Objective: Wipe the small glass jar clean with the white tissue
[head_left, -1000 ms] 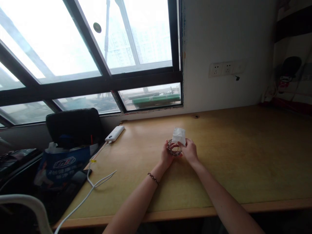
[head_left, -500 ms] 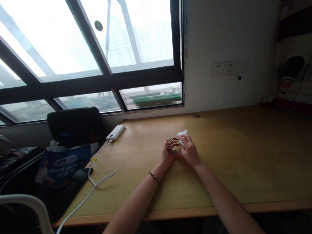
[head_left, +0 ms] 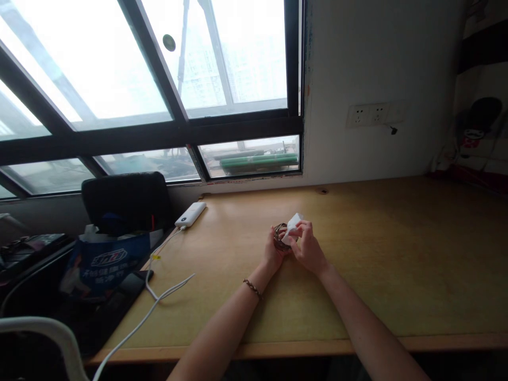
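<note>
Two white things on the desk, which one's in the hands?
The small white cloth, pinched by the right hand against the bracelet the left hand holds. The white power bank lies untouched near the window.

The person is wearing no sleeves on either forearm, and a thin dark braided bracelet (head_left: 252, 288) is circling the left wrist.

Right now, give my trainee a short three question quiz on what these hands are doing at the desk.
1. True or false: the left hand holds a small round glass.
2. What does the right hand hold? A) white tissue B) phone C) pen
3. Fill in: the white power bank lies on the wooden ____.

Key: 1 true; 2 A, the white tissue; 3 desk.
</note>
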Tool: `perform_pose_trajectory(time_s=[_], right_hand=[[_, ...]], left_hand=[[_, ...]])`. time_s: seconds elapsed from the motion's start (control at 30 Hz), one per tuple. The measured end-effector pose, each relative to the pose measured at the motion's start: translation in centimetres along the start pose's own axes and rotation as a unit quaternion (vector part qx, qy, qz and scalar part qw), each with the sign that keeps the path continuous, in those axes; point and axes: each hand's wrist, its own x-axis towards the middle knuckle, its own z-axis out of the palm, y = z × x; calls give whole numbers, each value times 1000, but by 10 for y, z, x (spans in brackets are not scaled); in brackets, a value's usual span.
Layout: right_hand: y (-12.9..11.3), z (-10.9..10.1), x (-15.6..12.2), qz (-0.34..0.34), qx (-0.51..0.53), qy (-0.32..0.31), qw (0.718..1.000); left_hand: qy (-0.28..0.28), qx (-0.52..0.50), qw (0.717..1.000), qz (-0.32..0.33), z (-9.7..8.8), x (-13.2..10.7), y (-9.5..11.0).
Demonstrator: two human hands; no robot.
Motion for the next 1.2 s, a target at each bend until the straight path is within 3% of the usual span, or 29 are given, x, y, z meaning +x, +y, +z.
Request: perform_pose_trajectory(time_s=[0.1, 0.3, 0.4, 0.57, 0.73, 0.87, 0.97, 1.07, 1.2], right_hand=[[-1, -1, 0, -5, -38, -16, 999], [-8, -4, 3, -85, -123, -155, 976], [-10, -5, 3, -91, -143, -163, 972], [-16, 0, 0, -54, -176, -170, 968], [-24, 11, 0, 16, -202, -129, 971], [-23, 7, 0, 45, -142, -146, 978], [-18, 1, -1, 76, -40, -155, 984], [-17, 2, -2, 51, 13, -157, 986], [-17, 11, -5, -16, -62, -165, 984]], left_hand=[[8, -11, 1000, -7, -2, 0, 1], [12, -42, 999, -7, 0, 1, 3], [-9, -45, 999, 7, 2, 2, 3], [-37, -9, 999, -34, 6, 2, 3], [-30, -13, 998, 46, 5, 2, -3], [22, 0, 998, 51, -3, 3, -5], [21, 6, 999, 27, -5, 1, -2], [-3, -7, 1000, 22, -3, -1, 2], [-21, -16, 1000, 13, 3, -1, 3]])
